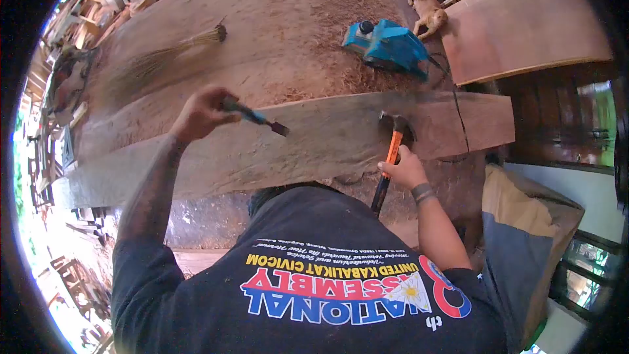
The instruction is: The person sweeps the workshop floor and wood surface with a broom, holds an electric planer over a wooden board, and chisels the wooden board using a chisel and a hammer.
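Observation:
My left hand (206,115) is closed round the handle of a chisel (257,118), whose blade points right, over a long wooden plank (314,134). The fingers of my right hand (405,170) wrap round the orange and black handle of a hammer (393,147). The hammer's head lies near the plank's right part, beside a dark patch in the wood. Chisel and hammer are apart. Whether the chisel's blade touches the plank I cannot tell.
A blue power planer (388,47) rests beyond the plank on a shaving-strewn wooden slab (282,0), its cord crossing the plank's right part. A broom of thin sticks (173,51) lies at left. A dog (427,13) lies at the back right, near another person's legs.

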Motion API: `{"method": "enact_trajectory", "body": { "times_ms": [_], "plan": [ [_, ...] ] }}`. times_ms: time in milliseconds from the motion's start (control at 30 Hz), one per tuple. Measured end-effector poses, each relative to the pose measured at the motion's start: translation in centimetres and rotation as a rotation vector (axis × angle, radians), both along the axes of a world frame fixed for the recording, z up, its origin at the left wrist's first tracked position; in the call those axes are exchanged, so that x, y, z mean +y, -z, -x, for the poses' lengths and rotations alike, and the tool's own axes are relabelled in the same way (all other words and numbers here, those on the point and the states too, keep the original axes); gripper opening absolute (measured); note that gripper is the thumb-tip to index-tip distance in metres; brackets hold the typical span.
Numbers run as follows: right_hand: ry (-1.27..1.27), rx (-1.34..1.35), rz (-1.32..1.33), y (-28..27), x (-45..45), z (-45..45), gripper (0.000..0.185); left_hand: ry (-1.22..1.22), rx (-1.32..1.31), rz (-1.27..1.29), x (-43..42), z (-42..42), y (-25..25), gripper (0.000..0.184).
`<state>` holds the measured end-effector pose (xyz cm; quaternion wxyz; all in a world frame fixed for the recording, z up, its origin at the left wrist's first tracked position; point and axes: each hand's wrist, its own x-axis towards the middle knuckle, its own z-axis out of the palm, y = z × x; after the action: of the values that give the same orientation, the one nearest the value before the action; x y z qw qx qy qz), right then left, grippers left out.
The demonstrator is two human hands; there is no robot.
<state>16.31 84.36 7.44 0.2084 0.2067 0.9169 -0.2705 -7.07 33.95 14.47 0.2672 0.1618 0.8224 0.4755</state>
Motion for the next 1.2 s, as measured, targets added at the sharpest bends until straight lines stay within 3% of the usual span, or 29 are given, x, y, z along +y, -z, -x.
{"method": "enact_trajectory", "body": {
  "times_ms": [67, 167, 267, 467, 567, 867, 1200],
  "plan": [
    [-0.033, 0.013, 0.001, 0.8, 0.6, -0.1, 0.068, 0.036, 0.076, -0.196, 2.8, 1.1, -0.5, 0.039],
    [-0.026, 0.009, 0.012, 0.7, 0.5, -0.1, 0.071, -0.16, -0.258, -0.59, 8.4, 0.2, 0.3, 0.029],
    [-0.025, -0.028, -0.029, 0.8, 0.5, 0.0, 0.072, -0.171, -0.31, -0.671, 11.5, 2.4, 2.4, 0.021],
    [-0.009, -0.065, -0.013, 0.0, 0.2, 0.5, 0.063, -0.173, -0.058, -0.543, 18.7, 5.1, 2.3, 0.026],
    [-0.005, -0.018, 0.004, 0.0, 0.1, 0.3, 0.069, -0.097, -0.063, -0.635, 20.8, 4.7, 2.4, 0.027],
    [0.024, -0.072, 0.03, 0.0, 0.3, 0.3, 0.068, -0.034, -0.04, -0.458, 21.8, 4.6, 2.3, 0.024],
    [0.015, -0.063, 0.028, 0.2, 0.5, 0.4, 0.067, -0.004, -0.04, -0.508, 22.0, 4.8, 2.9, 0.024]
  ]
}}
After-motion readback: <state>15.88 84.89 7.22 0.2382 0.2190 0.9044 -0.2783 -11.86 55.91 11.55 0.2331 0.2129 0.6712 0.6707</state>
